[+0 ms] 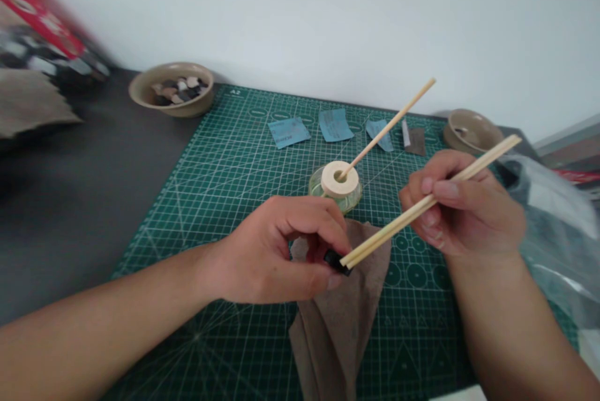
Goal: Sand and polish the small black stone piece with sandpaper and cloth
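Two bare forearms reach in from the bottom edge. At about 8 o'clock, the left hand (pixel 267 251) has a narrow grip, with thumb and fingers pinched on a small black piece (pixel 336 262). At about 3 o'clock, the right hand (pixel 464 204) grips two thin wooden sticks (pixel 422 207) side by side, and their lower ends touch the black piece. Beneath the hands, a brown cloth (pixel 340 320) lies on a green cutting mat (pixel 225 157) printed with a pale grid. The mat rests on a dark tabletop (pixel 94 157).

Just past the hands at 12 o'clock, a cream ring (pixel 340 178) sits on a small green-tinted glass dish (pixel 335 198). A single wooden stick (pixel 389 126) stands in the ring's hole, tilted toward 1 o'clock. Farther out lie three blue sandpaper scraps (pixel 336 125) and a small dark strip (pixel 413 140).

At 11 o'clock, a tan bowl (pixel 171 90) holds dark and pale chips (pixel 178 92). A second tan bowl (pixel 471 131) sits at 1 o'clock. A clear plastic bag (pixel 557 245) lies at 3 o'clock, and a blurred red-and-black package (pixel 42 32) sits at 10 o'clock.
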Action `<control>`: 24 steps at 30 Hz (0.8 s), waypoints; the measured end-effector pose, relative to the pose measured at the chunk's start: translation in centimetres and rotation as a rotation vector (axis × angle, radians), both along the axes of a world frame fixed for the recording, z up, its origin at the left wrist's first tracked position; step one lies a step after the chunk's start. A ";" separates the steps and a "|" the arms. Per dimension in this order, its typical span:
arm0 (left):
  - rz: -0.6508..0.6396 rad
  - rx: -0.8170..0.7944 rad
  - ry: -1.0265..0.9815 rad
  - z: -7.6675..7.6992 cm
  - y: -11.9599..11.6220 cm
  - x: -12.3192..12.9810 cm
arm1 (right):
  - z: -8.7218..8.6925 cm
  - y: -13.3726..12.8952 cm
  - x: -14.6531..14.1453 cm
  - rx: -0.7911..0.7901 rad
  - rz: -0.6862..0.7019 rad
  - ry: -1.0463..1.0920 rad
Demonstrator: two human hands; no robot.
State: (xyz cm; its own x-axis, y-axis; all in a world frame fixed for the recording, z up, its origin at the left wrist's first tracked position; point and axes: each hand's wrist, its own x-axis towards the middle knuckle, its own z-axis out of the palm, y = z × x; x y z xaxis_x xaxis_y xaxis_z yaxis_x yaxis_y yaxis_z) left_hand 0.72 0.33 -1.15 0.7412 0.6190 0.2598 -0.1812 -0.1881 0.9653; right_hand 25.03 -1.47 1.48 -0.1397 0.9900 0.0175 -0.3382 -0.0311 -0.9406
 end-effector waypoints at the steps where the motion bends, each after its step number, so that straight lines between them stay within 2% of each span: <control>1: -0.001 0.001 0.001 0.0 0.0 0.0 | 0.0 0.0 0.0 0.004 -0.001 0.006; 10: 0.011 0.052 0.035 0.4 -0.4 0.1 | -0.1 0.0 0.7 0.063 0.077 0.070; 17: 0.077 0.179 0.080 0.7 -0.5 0.1 | 0.1 0.4 0.9 0.066 0.120 0.140; 24: 0.174 0.318 0.115 0.8 -1.1 0.1 | 0.1 0.2 0.5 0.043 0.087 0.127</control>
